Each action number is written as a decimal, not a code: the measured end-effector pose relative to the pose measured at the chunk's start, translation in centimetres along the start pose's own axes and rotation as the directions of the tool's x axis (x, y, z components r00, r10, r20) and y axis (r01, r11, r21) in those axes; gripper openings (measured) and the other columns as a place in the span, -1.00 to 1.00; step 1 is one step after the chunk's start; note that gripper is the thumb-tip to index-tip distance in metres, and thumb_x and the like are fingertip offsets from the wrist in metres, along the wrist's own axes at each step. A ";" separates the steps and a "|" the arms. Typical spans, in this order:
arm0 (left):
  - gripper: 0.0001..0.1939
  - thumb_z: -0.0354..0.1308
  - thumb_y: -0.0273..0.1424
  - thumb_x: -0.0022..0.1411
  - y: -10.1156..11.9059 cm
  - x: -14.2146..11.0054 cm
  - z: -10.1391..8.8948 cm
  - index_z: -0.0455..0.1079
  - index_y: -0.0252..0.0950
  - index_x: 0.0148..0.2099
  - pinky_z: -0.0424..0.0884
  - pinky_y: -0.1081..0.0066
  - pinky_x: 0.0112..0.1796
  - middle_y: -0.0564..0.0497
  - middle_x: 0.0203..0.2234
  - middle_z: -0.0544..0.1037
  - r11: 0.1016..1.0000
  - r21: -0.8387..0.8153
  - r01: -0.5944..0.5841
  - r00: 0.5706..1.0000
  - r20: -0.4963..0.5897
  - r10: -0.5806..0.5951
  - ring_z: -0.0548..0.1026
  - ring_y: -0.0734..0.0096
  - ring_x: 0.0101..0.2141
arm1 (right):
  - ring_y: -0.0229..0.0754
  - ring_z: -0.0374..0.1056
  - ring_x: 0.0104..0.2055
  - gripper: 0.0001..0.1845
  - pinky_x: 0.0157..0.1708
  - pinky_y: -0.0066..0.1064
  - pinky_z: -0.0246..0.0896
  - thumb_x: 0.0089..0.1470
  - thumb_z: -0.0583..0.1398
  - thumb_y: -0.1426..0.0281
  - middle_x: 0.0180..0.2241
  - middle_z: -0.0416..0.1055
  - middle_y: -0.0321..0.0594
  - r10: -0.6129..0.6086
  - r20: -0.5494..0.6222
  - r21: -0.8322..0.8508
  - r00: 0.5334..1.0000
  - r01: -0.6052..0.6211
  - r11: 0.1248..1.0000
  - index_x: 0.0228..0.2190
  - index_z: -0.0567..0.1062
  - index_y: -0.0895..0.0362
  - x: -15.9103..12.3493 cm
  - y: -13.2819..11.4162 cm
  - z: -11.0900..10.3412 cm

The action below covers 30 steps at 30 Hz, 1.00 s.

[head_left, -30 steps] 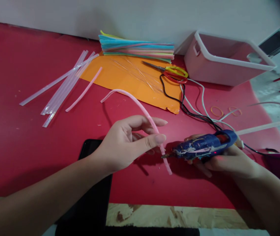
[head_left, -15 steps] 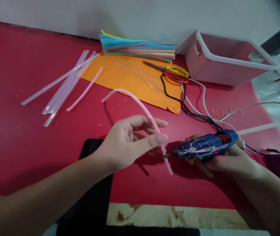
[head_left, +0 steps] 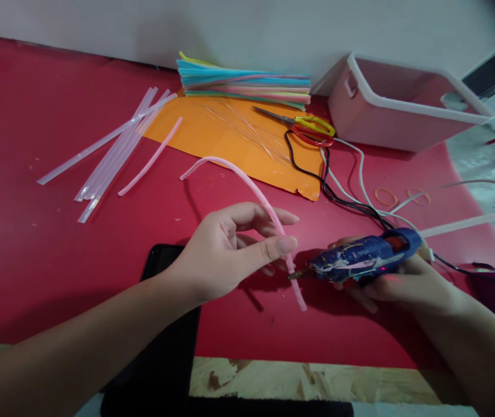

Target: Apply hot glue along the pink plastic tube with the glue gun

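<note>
My left hand (head_left: 225, 249) pinches a long, bent pink straw (head_left: 247, 185) between thumb and fingers; the straw arches up over the red table and its lower end hangs just below my fingertips. My right hand (head_left: 399, 281) is wrapped round a blue glue gun (head_left: 360, 258) smeared with dried glue. The gun lies level, and its nozzle points left and touches the straw's lower end.
Clear glue sticks (head_left: 112, 147) and a loose pink straw (head_left: 149, 157) lie at the left. An orange sheet (head_left: 230, 136), a bundle of coloured straws (head_left: 243, 84), scissors (head_left: 304, 124), cables (head_left: 343, 179), rubber bands (head_left: 384, 197) and a pink tub (head_left: 399, 107) sit behind. A black phone (head_left: 160, 347) is under my left forearm.
</note>
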<state>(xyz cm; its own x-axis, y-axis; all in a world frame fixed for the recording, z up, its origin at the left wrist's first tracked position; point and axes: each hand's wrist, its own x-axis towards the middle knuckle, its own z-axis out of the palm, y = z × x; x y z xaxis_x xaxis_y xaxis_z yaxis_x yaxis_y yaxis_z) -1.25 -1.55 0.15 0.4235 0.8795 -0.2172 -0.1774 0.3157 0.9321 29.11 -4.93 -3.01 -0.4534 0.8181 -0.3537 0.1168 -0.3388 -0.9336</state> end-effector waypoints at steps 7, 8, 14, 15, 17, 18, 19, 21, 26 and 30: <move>-0.69 0.60 -0.30 0.07 0.0 0.0 0.0 0.59 -0.31 -0.24 0.60 0.45 -0.34 0.06 -0.45 0.63 1.000 -0.003 0.007 1.000 -0.013 -0.007 0.65 0.39 -0.39 | -0.24 0.30 -0.68 -0.82 -0.64 -0.38 0.23 -0.01 0.40 0.29 -0.55 0.60 -0.13 -0.014 0.009 0.000 1.000 0.014 1.000 -0.34 0.78 0.08 -0.4 0.6 -0.4; -0.69 0.61 -0.32 0.06 0.0 0.0 -0.1 0.59 -0.31 -0.23 0.60 0.46 -0.34 0.07 -0.46 0.63 1.000 -0.011 0.009 1.000 -0.009 -0.009 0.65 0.40 -0.40 | -0.24 0.30 -0.67 -0.82 -0.65 -0.39 0.22 0.00 0.40 0.29 -0.55 0.59 -0.14 -0.014 0.010 0.002 1.000 0.014 1.000 -0.34 0.78 0.08 -0.4 0.6 -0.4; -0.68 0.61 -0.38 0.06 0.0 0.0 0.0 0.61 -0.31 -0.17 0.59 0.49 -0.36 0.12 -0.50 0.60 0.999 -0.026 0.025 1.000 -0.009 -0.026 0.64 0.43 -0.44 | -0.24 0.30 -0.67 -0.81 -0.66 -0.40 0.21 -0.02 0.39 0.31 -0.53 0.60 -0.12 -0.017 0.009 0.005 1.000 0.017 1.000 -0.33 0.78 0.09 -0.4 0.6 -0.5; -0.67 0.60 -0.37 0.06 0.0 0.0 0.0 0.61 -0.31 -0.16 0.59 0.48 -0.36 0.12 -0.50 0.60 0.999 -0.028 0.027 1.000 -0.008 -0.028 0.64 0.43 -0.44 | -0.23 0.30 -0.67 -0.81 -0.66 -0.39 0.21 -0.03 0.39 0.31 -0.55 0.59 -0.13 -0.014 0.005 0.001 1.000 0.014 1.000 -0.34 0.78 0.09 -0.4 0.6 -0.4; -0.63 0.61 -0.37 0.06 0.1 0.1 0.0 0.61 -0.31 -0.11 0.60 0.47 -0.37 0.12 -0.49 0.60 0.999 -0.033 0.034 0.999 0.000 -0.034 0.65 0.42 -0.44 | -0.21 0.31 -0.68 -0.82 -0.67 -0.38 0.20 -0.03 0.38 0.32 -0.56 0.59 -0.13 -0.007 -0.002 -0.009 1.000 0.007 1.000 -0.35 0.78 0.10 -0.3 0.5 -0.3; -0.61 0.61 -0.38 0.05 0.1 0.1 -0.1 0.61 -0.31 -0.09 0.60 0.47 -0.37 0.12 -0.49 0.59 0.999 -0.033 0.037 0.999 0.008 -0.037 0.65 0.41 -0.44 | -0.20 0.31 -0.68 -0.82 -0.67 -0.37 0.20 -0.04 0.39 0.31 -0.55 0.60 -0.12 -0.003 -0.006 -0.013 1.000 0.003 1.000 -0.36 0.78 0.11 -0.3 0.4 -0.3; -0.60 0.61 -0.38 0.04 0.1 0.2 -0.1 0.61 -0.31 -0.08 0.60 0.46 -0.37 0.12 -0.49 0.59 0.999 -0.031 0.041 0.999 0.017 -0.041 0.66 0.40 -0.44 | -0.20 0.31 -0.69 -0.82 -0.68 -0.37 0.19 -0.06 0.39 0.32 -0.55 0.61 -0.11 0.002 -0.010 -0.016 1.000 -0.003 1.000 -0.38 0.77 0.11 -0.2 0.3 -0.2; -0.58 0.61 -0.37 0.04 0.1 0.2 -0.1 0.61 -0.32 -0.07 0.59 0.47 -0.38 0.12 -0.48 0.59 0.999 -0.024 0.047 0.999 0.025 -0.046 0.65 0.40 -0.44 | -0.20 0.30 -0.70 -0.82 -0.70 -0.38 0.15 -0.10 0.39 0.32 -0.57 0.60 -0.12 0.003 -0.024 -0.009 1.000 -0.004 1.000 -0.41 0.77 0.13 -0.1 0.0 -0.1; -0.61 0.60 -0.40 0.07 0.0 0.1 -0.1 0.62 -0.31 -0.06 0.57 0.51 -0.35 0.13 -0.48 0.60 0.999 -0.028 0.035 0.999 0.008 -0.035 0.65 0.45 -0.43 | -0.21 0.28 -0.71 -0.80 -0.70 -0.39 0.16 -0.12 0.36 0.35 -0.65 0.52 -0.16 0.020 -0.025 -0.013 0.999 -0.020 1.000 -0.42 0.77 0.15 0.1 -0.6 0.2; -0.63 0.59 -0.38 0.09 0.0 0.0 0.0 0.62 -0.31 -0.07 0.56 0.51 -0.34 0.12 -0.48 0.59 0.999 -0.012 0.038 0.999 0.009 -0.038 0.65 0.45 -0.43 | -0.21 0.28 -0.71 -0.81 -0.70 -0.39 0.15 -0.10 0.38 0.33 -0.63 0.54 -0.15 0.004 -0.023 -0.012 1.000 -0.005 1.000 -0.42 0.77 0.15 0.1 -0.5 0.3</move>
<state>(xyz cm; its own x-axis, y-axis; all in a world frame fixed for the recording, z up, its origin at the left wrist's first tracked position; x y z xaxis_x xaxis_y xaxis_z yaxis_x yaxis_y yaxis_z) -1.27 -1.49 0.14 0.4380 0.8636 -0.2496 -0.1719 0.3530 0.9197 28.75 -4.81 -2.52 -0.4320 0.8273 -0.3591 0.1297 -0.3371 -0.9325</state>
